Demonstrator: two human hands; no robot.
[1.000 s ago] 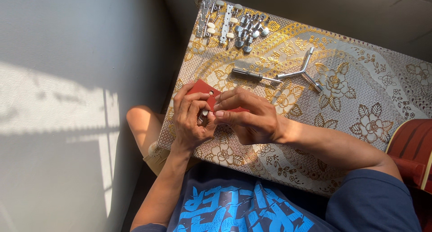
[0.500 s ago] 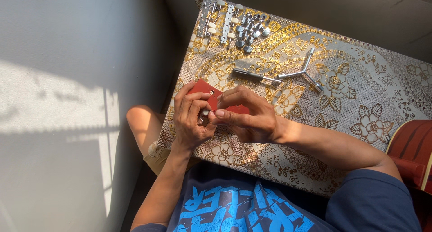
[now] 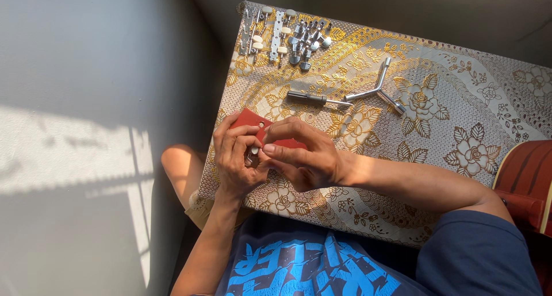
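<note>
Hands pinch red piece (fingers curled).

A small table stands to the right, covered by a cloth with gold floral and scalloped patterns. To the left spreads a plain pale grey floor, crossed by a bright band of sunlight. The far right corner lies in shadow.
</note>
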